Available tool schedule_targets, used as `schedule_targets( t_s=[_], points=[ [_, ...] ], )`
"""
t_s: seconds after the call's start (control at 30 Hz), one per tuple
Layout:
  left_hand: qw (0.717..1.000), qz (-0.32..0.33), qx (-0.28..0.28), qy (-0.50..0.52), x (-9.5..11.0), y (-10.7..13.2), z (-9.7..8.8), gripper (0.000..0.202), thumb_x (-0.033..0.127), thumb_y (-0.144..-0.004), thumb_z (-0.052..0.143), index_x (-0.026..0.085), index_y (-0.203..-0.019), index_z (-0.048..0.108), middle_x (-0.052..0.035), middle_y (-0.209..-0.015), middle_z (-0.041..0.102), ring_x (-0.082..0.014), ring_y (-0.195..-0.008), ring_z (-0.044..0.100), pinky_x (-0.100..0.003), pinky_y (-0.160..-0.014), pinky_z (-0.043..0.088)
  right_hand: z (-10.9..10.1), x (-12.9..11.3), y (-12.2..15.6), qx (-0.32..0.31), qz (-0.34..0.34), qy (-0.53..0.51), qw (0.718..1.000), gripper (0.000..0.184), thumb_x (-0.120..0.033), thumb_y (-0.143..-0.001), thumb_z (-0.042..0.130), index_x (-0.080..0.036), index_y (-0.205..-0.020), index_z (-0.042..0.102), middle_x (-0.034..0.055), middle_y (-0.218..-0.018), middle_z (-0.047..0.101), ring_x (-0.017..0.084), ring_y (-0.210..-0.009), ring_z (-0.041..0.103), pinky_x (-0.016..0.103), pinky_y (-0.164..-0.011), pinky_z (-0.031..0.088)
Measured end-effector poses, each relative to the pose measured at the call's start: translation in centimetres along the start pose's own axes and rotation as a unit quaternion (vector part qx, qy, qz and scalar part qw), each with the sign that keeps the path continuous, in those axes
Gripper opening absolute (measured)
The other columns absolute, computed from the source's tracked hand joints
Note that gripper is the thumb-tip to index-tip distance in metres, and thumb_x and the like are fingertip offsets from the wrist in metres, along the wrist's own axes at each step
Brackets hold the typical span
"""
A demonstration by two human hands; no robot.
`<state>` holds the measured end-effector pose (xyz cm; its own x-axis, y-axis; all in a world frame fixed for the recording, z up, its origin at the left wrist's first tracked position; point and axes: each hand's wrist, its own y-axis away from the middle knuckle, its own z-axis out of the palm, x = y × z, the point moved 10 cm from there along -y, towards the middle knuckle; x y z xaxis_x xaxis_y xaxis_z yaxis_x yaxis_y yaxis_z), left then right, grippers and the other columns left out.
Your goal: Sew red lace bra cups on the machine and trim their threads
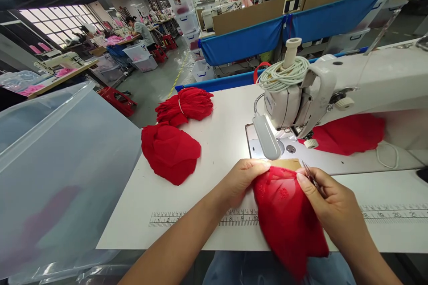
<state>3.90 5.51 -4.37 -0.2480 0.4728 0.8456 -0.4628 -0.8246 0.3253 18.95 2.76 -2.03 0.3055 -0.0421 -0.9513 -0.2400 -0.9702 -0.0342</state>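
Observation:
A piece of sheer red fabric (284,209) hangs over the front edge of the table, stretched along its top edge between both hands. My left hand (244,178) pinches its upper left corner. At the upper right, my right hand (329,191) grips the same edge between thumb and finger. Small metal thread snips (310,176) are tucked in the right hand too, their points facing up and away. Just beyond the cloth stands the white sewing machine (364,84), with a grey lamp (266,136) beside its needle area. The needle itself is hidden.
Left on the white table (224,142) lie a stack of red fabric pieces (171,151) and a tied red bundle (187,104). More red cloth (347,133) rests under the machine arm. A clear plastic bin (67,178) stands at the left edge. Several people sit farther back.

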Motion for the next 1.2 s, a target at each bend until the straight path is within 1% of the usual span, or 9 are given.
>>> schedule_targets(
  t_s=[0.1, 0.33, 0.43, 0.53, 0.63, 0.73, 0.8, 1.03, 1.2],
  points=[
    [1.000, 0.004, 0.000, 0.000, 0.0, 0.0, 0.0, 0.030, 0.040, -0.079, 0.071, 0.013, -0.067, 0.068, -0.0004, -0.070, 0.061, -0.0103, -0.066, 0.050, -0.022, -0.064, 0.039, 0.1, 0.1, 0.1, -0.003, 0.000, -0.003, 1.000, 0.023, -0.046, -0.082, 0.062, -0.024, -0.073, 0.065, -0.0025, -0.063, 0.063, 0.014, -0.054, 0.055, 0.021, -0.051, 0.045],
    [1.000, 0.003, 0.009, -0.018, 0.0, 0.0, -0.1, 0.030, 0.036, -0.067, 0.083, 0.013, -0.085, 0.077, -0.0048, -0.088, 0.071, -0.0137, -0.077, 0.059, -0.024, -0.072, 0.044, -0.2, 0.5, 0.2, 0.017, 0.005, 0.052, 0.998, 0.026, -0.048, -0.086, 0.058, -0.025, -0.081, 0.067, -0.0019, -0.071, 0.068, 0.014, -0.058, 0.058, 0.022, -0.052, 0.046],
    [1.000, 0.002, -0.013, 0.005, -0.3, 0.0, 0.2, 0.031, 0.039, -0.071, 0.081, 0.012, -0.084, 0.077, -0.0053, -0.082, 0.072, -0.0129, -0.074, 0.059, -0.023, -0.070, 0.044, -0.1, 0.0, 0.1, 0.030, -0.074, 0.132, 0.988, 0.034, -0.052, -0.087, 0.054, -0.023, -0.098, 0.068, 0.0032, -0.092, 0.073, 0.019, -0.076, 0.067, 0.026, -0.060, 0.051],
    [1.000, 0.002, -0.022, 0.019, -0.3, 0.1, 0.3, 0.033, 0.039, -0.073, 0.079, 0.011, -0.090, 0.078, -0.0065, -0.078, 0.072, -0.0143, -0.075, 0.060, -0.024, -0.071, 0.045, 0.0, -1.6, 1.0, 0.070, -0.191, 0.231, 0.951, 0.042, -0.051, -0.093, 0.046, -0.021, -0.117, 0.064, 0.0074, -0.108, 0.071, 0.021, -0.089, 0.070, 0.028, -0.065, 0.053],
    [1.000, 0.004, -0.020, 0.022, -0.1, 0.1, 0.4, 0.034, 0.037, -0.072, 0.079, 0.011, -0.094, 0.078, -0.0073, -0.080, 0.073, -0.0143, -0.074, 0.061, -0.024, -0.071, 0.045, 0.6, -3.5, 2.4, 0.103, -0.279, 0.312, 0.903, 0.036, -0.040, -0.100, 0.039, -0.018, -0.117, 0.062, 0.0061, -0.094, 0.074, 0.018, -0.079, 0.071, 0.026, -0.061, 0.052],
    [1.000, 0.004, -0.022, 0.019, 0.0, 0.0, 0.4, 0.035, 0.036, -0.072, 0.079, 0.011, -0.095, 0.078, -0.0084, -0.083, 0.074, -0.0152, -0.076, 0.062, -0.025, -0.073, 0.046, 1.2, -5.1, 3.2, 0.120, -0.321, 0.371, 0.863, 0.033, -0.034, -0.101, 0.038, -0.014, -0.108, 0.063, 0.0073, -0.084, 0.075, 0.018, -0.069, 0.071, 0.025, -0.053, 0.049],
    [1.000, 0.004, -0.020, 0.017, -0.1, 0.0, 0.4, 0.035, 0.036, -0.072, 0.079, 0.011, -0.097, 0.078, -0.0092, -0.087, 0.075, -0.0160, -0.079, 0.063, -0.025, -0.074, 0.046, 1.4, -5.5, 3.3, 0.122, -0.324, 0.386, 0.855, 0.031, -0.032, -0.101, 0.038, -0.013, -0.105, 0.063, 0.0073, -0.080, 0.075, 0.018, -0.063, 0.071, 0.025, -0.048, 0.048],
    [1.000, -0.003, -0.006, 0.000, -0.2, 0.1, 0.1, 0.032, 0.034, -0.074, 0.078, 0.011, -0.098, 0.078, -0.0111, -0.097, 0.074, -0.0205, -0.091, 0.065, -0.027, -0.076, 0.047, 1.5, -5.2, 3.2, 0.117, -0.312, 0.391, 0.858, 0.030, -0.033, -0.100, 0.039, -0.016, -0.100, 0.064, 0.0057, -0.076, 0.075, 0.019, -0.062, 0.071, 0.026, -0.047, 0.048],
    [1.000, -0.004, -0.008, -0.001, -0.1, 0.1, 0.2, 0.032, 0.033, -0.075, 0.078, 0.011, -0.098, 0.078, -0.0101, -0.092, 0.074, -0.0192, -0.087, 0.065, -0.027, -0.076, 0.047, 1.0, -3.3, 2.2, 0.093, -0.230, 0.343, 0.906, 0.034, -0.042, -0.095, 0.040, -0.019, -0.100, 0.066, 0.0062, -0.078, 0.076, 0.021, -0.061, 0.070, 0.029, -0.047, 0.048]
  ],
)
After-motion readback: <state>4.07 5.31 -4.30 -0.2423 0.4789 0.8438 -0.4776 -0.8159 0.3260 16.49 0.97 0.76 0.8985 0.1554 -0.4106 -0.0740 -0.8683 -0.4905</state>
